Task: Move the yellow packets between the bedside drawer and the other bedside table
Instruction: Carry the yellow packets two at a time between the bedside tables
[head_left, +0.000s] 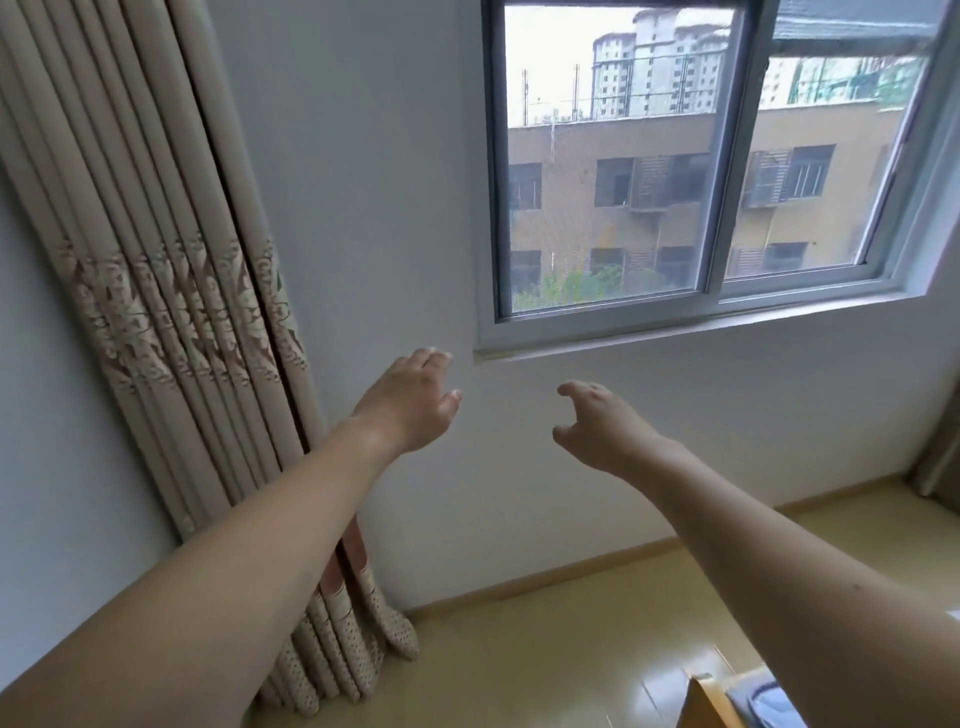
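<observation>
Patterned curtain (171, 312) hangs along the wall on my left. My left hand (410, 402) and right hand (602, 428) are both stretched out toward the white wall under the window (701, 171), fingers loose, holding nothing, apart. Yellow packets aren't in view, so can't tell their direction.

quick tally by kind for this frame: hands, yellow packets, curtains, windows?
Hands: 2, left hand and right hand, both held up with nothing in them
Yellow packets: 0 in view
Curtains: 1, the curtain gathered at the left
Windows: 1, the window with two sliding panes
Total: 4
</observation>
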